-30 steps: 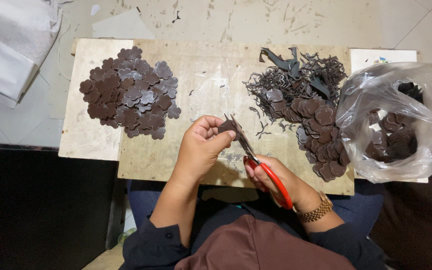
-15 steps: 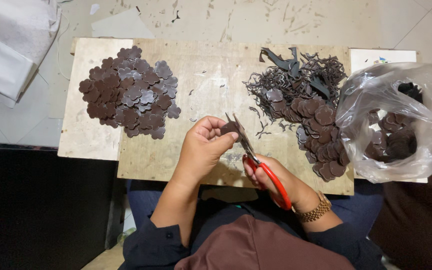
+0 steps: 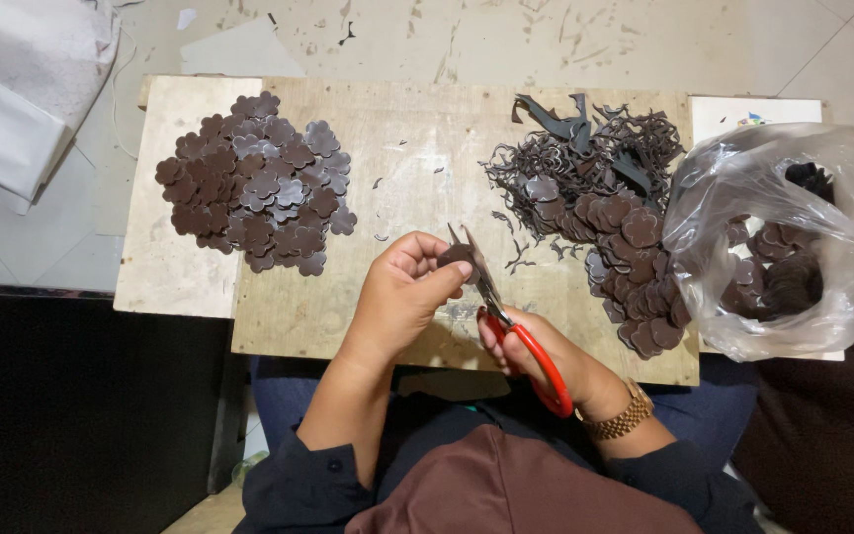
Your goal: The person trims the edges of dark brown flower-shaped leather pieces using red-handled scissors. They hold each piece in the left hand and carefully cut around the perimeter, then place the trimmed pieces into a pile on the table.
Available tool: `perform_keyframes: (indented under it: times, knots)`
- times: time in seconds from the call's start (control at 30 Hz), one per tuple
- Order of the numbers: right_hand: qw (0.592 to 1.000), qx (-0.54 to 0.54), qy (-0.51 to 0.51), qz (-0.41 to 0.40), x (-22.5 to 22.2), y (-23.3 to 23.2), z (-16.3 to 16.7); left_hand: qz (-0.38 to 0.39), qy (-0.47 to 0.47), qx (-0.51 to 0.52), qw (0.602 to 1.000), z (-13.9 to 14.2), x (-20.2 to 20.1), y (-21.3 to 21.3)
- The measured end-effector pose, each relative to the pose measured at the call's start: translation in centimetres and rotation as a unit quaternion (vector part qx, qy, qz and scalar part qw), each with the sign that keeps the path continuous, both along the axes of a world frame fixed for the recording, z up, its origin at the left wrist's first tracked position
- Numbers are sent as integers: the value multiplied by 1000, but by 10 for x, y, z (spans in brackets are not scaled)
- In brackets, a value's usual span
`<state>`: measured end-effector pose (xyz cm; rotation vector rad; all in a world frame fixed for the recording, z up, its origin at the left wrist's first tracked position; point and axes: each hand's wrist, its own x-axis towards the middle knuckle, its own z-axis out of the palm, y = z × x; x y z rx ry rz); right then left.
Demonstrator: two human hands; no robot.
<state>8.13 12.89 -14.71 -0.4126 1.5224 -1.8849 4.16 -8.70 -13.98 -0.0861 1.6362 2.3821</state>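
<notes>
on the far left of the wooden board (image 3: 397,129) lies a heap of flower-shaped brown pieces (image 3: 254,183). near the middle, the left hand (image 3: 402,292) pinches a small brown piece (image 3: 455,255) between thumb and fingertips, right at the parted blades of the red-handled scissors (image 3: 506,321) (handles gripped by the right hand (image 3: 536,356), a gold watch (image 3: 623,419) at its wrist). further right sit round brown discs (image 3: 635,267) under tangled offcuts (image 3: 585,158), then a clear plastic bag (image 3: 783,227) of more pieces

Scuffed bare wood board (image 3: 397,148), glossy clear plastic bag (image 3: 743,188), red plastic-handled metal scissors (image 3: 506,316), matt brown leather-like cutouts (image 3: 249,188).
</notes>
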Motion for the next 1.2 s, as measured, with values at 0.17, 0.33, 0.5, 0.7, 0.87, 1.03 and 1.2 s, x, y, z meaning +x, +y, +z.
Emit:
perform_keyframes:
  times: [0.17, 0.33, 0.5, 0.7, 0.87, 1.03, 1.2]
  knots:
    - [1000, -23, -17, 9, 1, -2, 2, -15, 2, -2, 1000, 3, 1, 5]
    - [1000, -20, 6, 18, 0, -2, 5, -17, -9, -14, 1000, 5, 2, 5]
    - [1000, -13, -4, 20, 2, -3, 7, -24, -7, 5, 1000, 4, 3, 9]
    - [999, -29, 0, 31, 0, -2, 10, -10, -44, 22, 999, 4, 3, 10]
    - [999, -35, -10, 32, 1, -1, 10, -8, -44, 2, 999, 4, 1, 5]
    - [1000, -9, -3, 6, 2, -3, 9, -25, -56, 5, 998, 3, 3, 4]
    - [1000, -3, -5, -11, 2, -4, 9, 1, -13, 13, 1000, 1, 3, 6]
